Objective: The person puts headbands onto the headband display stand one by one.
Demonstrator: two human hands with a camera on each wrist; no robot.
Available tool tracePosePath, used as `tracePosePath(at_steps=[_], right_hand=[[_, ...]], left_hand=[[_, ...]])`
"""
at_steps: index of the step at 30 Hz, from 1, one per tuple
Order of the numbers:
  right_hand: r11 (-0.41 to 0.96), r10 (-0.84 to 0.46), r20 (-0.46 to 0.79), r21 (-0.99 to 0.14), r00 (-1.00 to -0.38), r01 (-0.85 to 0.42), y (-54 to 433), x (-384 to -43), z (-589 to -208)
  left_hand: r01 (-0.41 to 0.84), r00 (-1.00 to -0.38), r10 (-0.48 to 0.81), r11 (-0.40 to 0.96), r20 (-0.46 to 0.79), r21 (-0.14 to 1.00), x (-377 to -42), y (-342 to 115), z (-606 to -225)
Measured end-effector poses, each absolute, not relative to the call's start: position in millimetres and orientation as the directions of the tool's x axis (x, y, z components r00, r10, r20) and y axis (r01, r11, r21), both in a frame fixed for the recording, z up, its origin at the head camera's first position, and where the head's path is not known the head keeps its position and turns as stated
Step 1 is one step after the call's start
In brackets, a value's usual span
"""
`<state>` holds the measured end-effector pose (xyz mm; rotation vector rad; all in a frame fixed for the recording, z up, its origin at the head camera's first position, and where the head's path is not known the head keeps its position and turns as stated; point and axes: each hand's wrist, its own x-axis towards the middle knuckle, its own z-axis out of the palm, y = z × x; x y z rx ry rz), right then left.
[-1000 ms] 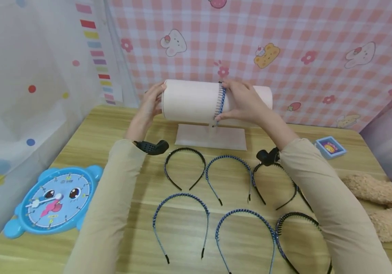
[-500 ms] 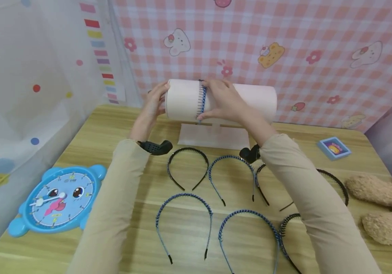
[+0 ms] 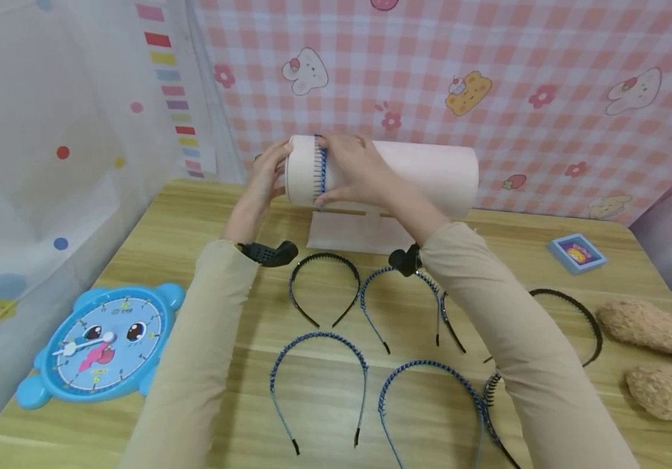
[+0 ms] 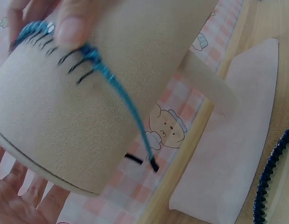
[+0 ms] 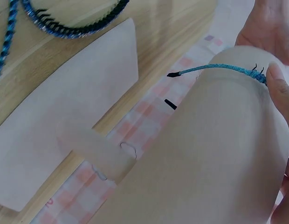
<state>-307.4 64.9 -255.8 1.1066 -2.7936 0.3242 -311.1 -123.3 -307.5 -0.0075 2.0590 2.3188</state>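
Observation:
A white padded headband stand (image 3: 429, 174), a horizontal roll on a flat base, stands at the back of the table. My left hand (image 3: 261, 181) holds the roll's left end, with fingers at its rim. My right hand (image 3: 359, 170) grips a blue toothed headband (image 3: 320, 170) that lies over the roll close to that end, thumb at the front and fingers on top. In the left wrist view the thumb presses the wrapped band; its blue arm (image 4: 128, 100) hangs down to a black tip. The right wrist view shows that headband (image 5: 219, 66) across the roll; the right palm hides part of it.
Several blue and black headbands (image 3: 319, 335) lie in two rows in front of the stand, some partly under the right sleeve. A blue toy clock (image 3: 107, 342) is at the left. A small blue framed box (image 3: 577, 253) and a plush toy's legs (image 3: 646, 326) are at the right.
My right hand has slid the blue headband leftward along the roll, from right of its middle to near the left end. The left hand has stayed at that end.

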Motion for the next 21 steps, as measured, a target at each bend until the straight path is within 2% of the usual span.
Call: tracePosePath(at_steps=[11, 16, 21], right_hand=[[0.735, -0.648, 0.173, -0.114, -0.742, -0.669, 48.3, -300.4, -255.9], [0.748, -0.637, 0.196, -0.078, -0.745, -0.659, 51.5, -299.5, -258.5], [0.75, -0.621, 0.248, -0.089, -0.743, -0.656, 67.0, -295.4, -256.0]], left_hand=[[-0.054, -0.997, 0.063, -0.119, -0.046, 0.991, -309.1, -119.5, -306.9], [-0.059, -0.997, 0.067, -0.139, -0.05, 0.989, -310.6, -117.9, -306.8], [-0.075, -0.996, 0.057, -0.133, -0.068, 0.988, -311.4, -118.2, -305.8]])
